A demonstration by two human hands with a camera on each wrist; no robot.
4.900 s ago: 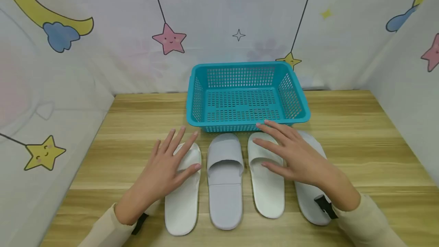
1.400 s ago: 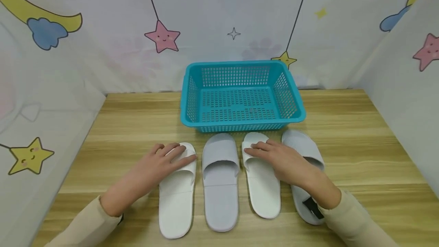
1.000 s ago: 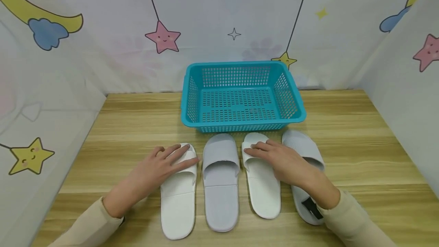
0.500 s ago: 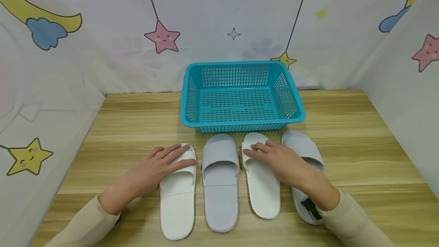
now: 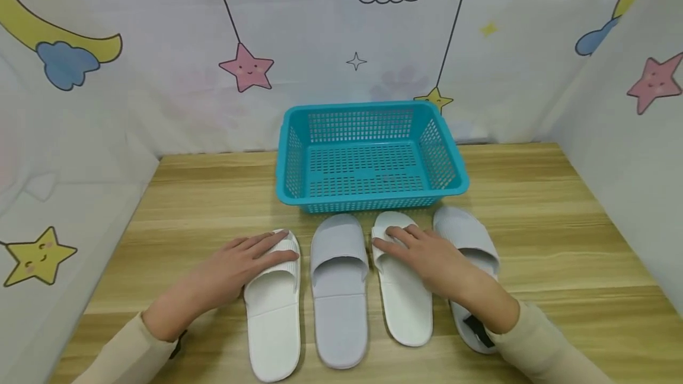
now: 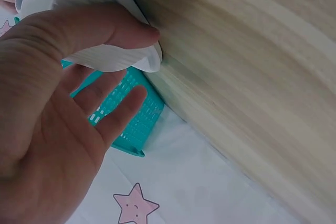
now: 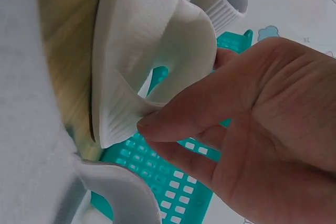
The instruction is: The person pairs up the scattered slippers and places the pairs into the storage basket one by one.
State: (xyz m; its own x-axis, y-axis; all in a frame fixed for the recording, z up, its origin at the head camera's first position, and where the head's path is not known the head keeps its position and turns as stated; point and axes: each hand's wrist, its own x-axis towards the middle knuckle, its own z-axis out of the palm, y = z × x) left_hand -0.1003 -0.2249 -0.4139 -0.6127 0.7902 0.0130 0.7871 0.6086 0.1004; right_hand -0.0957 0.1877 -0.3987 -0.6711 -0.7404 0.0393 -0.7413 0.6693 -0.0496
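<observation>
A white slipper (image 5: 273, 319) lies at the left of a side-by-side row. My left hand (image 5: 235, 265) rests over its strap, thumb across the ribbed band and fingers stretched toward the toe; the left wrist view shows those fingers (image 6: 123, 111) fairly straight. Right of the middle lies another white slipper (image 5: 408, 307), its strap held by my right hand (image 5: 437, 256). In the right wrist view the thumb (image 7: 168, 116) lies at the strap's edge, with a finger close behind it. Between the white pair sits a grey slipper (image 5: 341, 319). My right forearm partly hides another grey slipper (image 5: 464, 233).
A blue-green mesh basket (image 5: 370, 201) stands just behind the slippers, nothing inside it. The wood-grain table (image 5: 533, 218) extends to both sides. White printed cloth (image 5: 315, 28) encloses the back and sides.
Both hands came down from hovering spread above the slippers onto the white ones' straps. In the last half second the left fingers straightened slightly. The head view shifted a little; the slippers stayed put.
</observation>
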